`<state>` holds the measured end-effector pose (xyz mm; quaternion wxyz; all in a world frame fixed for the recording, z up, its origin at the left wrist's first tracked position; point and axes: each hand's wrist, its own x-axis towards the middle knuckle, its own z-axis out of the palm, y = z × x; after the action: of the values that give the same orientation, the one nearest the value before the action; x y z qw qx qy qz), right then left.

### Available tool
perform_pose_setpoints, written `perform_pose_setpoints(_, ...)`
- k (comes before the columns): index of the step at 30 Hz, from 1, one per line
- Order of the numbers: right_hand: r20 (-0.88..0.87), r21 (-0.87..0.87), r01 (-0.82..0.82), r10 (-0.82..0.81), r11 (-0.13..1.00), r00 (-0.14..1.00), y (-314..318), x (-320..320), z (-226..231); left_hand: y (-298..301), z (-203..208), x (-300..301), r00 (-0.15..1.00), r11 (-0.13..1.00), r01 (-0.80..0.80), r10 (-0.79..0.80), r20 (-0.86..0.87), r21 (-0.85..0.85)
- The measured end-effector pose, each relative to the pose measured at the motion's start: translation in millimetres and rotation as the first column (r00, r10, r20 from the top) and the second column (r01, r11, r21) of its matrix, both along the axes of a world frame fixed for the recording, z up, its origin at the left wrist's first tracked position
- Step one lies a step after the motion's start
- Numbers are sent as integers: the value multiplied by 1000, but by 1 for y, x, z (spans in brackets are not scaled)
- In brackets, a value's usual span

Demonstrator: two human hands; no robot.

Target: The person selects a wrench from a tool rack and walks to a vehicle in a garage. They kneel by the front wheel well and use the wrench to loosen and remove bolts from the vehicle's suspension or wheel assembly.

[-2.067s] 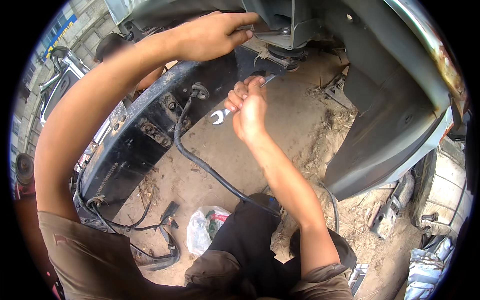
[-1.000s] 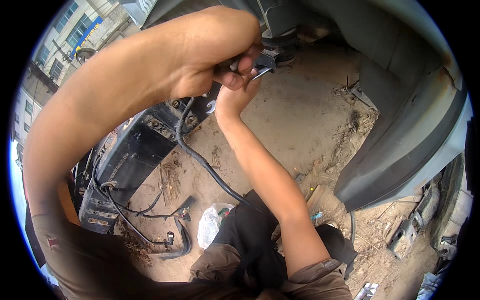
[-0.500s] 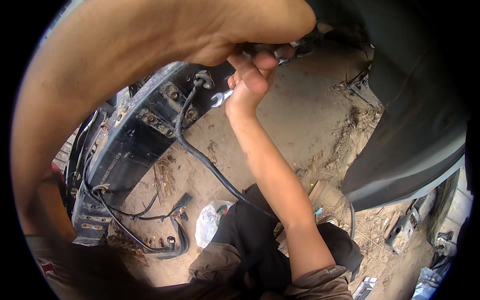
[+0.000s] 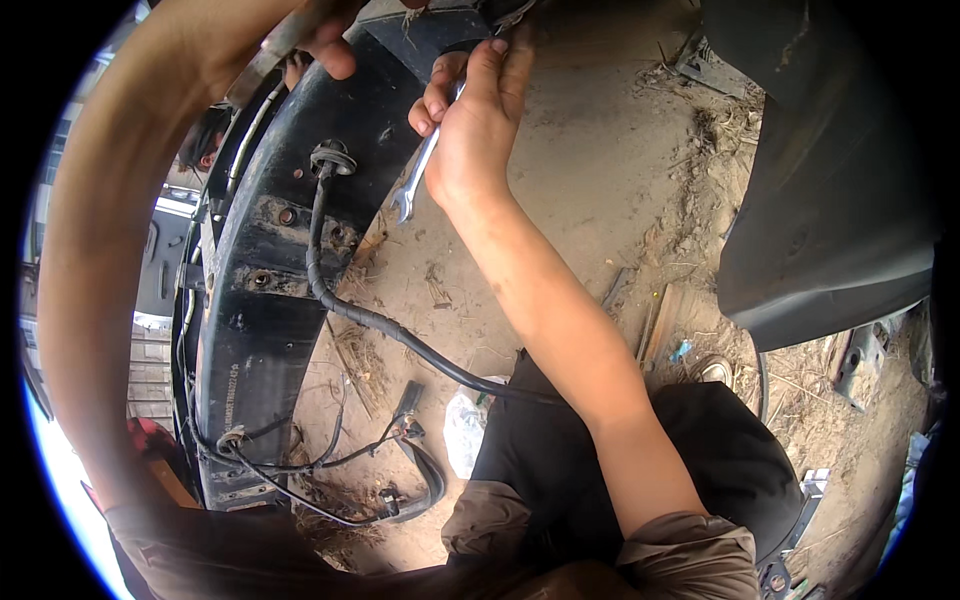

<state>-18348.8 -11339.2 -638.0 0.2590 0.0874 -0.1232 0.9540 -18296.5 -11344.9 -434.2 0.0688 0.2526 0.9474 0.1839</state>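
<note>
My right hand point(image 4: 478, 120) is closed around an open-ended wrench point(image 4: 408, 190), its jaw end pointing down past my wrist. The hand is up against the far end of a long black metal vehicle frame rail point(image 4: 265, 340), and the wrench's other end is hidden there. My left arm arches over the rail from the left. At the top edge, my left hand point(image 4: 328, 42) is partly cut off, its fingers curled beside a blurred grey metal tool point(image 4: 272, 52) that it seems to grip. A thick black cable point(image 4: 375, 320) leaves a grommet point(image 4: 332, 158) in the rail.
Another person point(image 4: 207, 140) is partly visible behind the rail at left. Thinner wires point(image 4: 330, 460) hang near the rail's lower end. A clear plastic bag point(image 4: 462, 432) lies on the dirt beside my knee. A large dark curved panel point(image 4: 840, 200) stands at right.
My left hand has moved left, away from my right hand, over the rail. My right hand still holds the wrench, now turned more downward. The view has shifted.
</note>
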Motion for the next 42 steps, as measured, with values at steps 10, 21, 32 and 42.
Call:
perform_pose_setpoints(10, 15, -223, -118, 124, 968, 992, 6, 5, 10, -24, -3, -53, 933, 984, 111, -152, -325, -140)
perform_pose_setpoints(21, 36, 63, -395, 393, 917, 919, 73, 38, -17, -42, -2, -84, 903, 987, -29, -43, -428, -160)
perform_pose_setpoints(32, 113, 473, -561, 584, 680, 804, 151, 12, -8, -42, 1, -86, 864, 972, 55, -162, -477, -230)
perform_pose_setpoints(42, 343, 582, -709, 670, 399, 659, 158, -10, 22, -49, -10, -90, 802, 987, 21, -112, -587, -160)
